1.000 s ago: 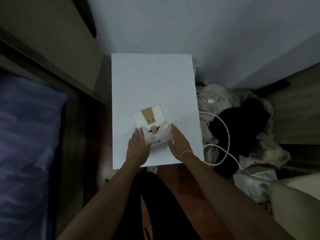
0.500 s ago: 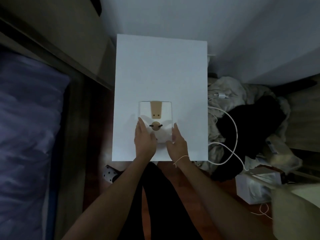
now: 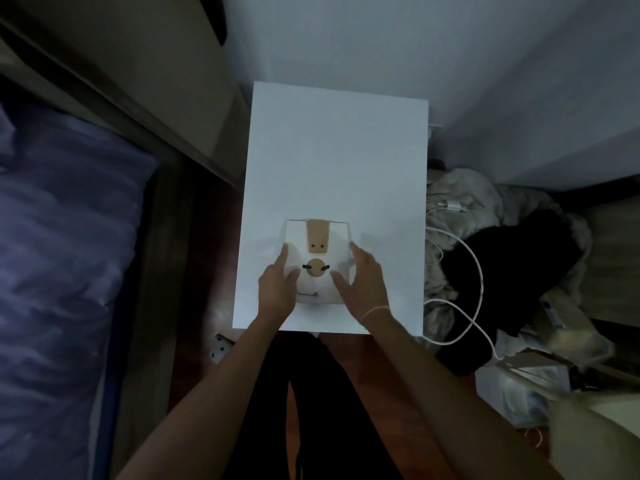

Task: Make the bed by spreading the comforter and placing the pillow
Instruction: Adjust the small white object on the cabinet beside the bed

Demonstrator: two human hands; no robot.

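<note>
The person stands at a white desk (image 3: 339,161) and looks down on it. On its near part lies a small white device (image 3: 317,261) with a tan strip and a tan round knob. The left hand (image 3: 277,289) rests on the device's left side with the fingers straight and close together. The right hand (image 3: 363,282) lies on its right side, fingers straight and a little spread, thumb on the device's top. Neither hand is curled around it.

The bed (image 3: 62,271) is at the left, well apart from the hands, and a purple comforter (image 3: 59,237) lies rumpled on it. I cannot tell where the pillow is.

On the floor right of the desk is a heap of clothes (image 3: 502,258), light and black, with a white cable (image 3: 474,268) looping over it.
</note>
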